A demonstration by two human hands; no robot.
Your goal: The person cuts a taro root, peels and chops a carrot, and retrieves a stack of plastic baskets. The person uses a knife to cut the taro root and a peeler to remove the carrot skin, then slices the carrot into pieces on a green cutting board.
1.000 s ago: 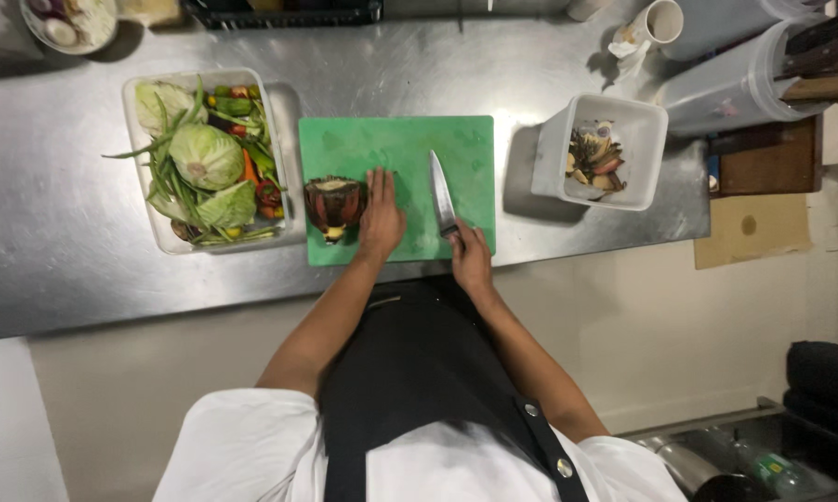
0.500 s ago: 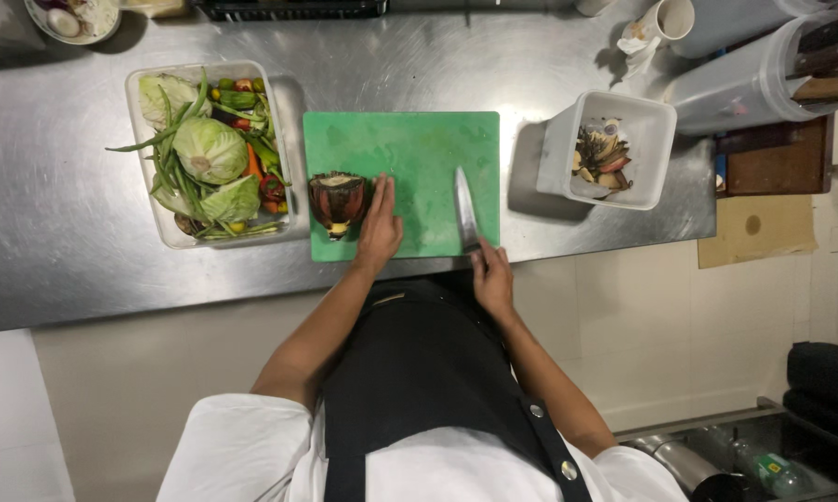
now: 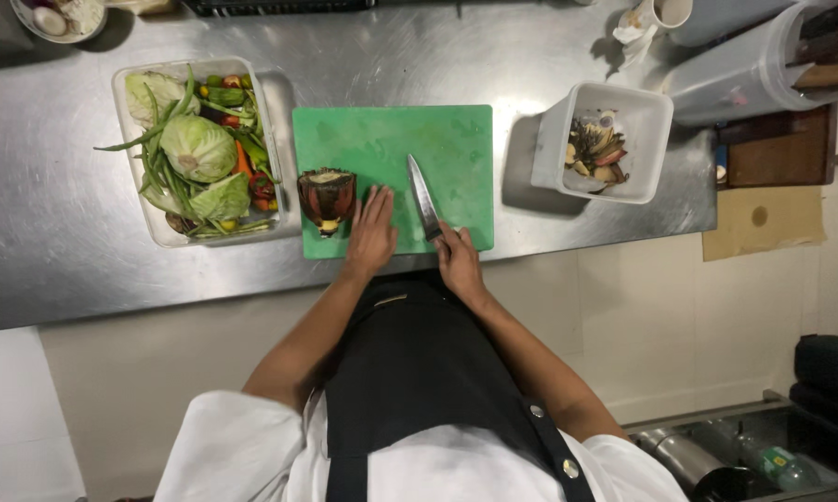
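Since a second ago, my right hand [image 3: 458, 263] has swung the steel-bladed kitchen knife [image 3: 424, 197] a little rightward across the green plastic cutting board [image 3: 391, 149], my grip clamped on its handle. My left hand [image 3: 370, 232] lies open and flat, touching the dark red-brown halved banana blossom [image 3: 326, 197] at the board's left edge. One cut face shows, no slices yet; clear tub of cabbage and beans [image 3: 196, 149] and white scrap bin [image 3: 609, 141] flank the board on the steel table [image 3: 65, 251].
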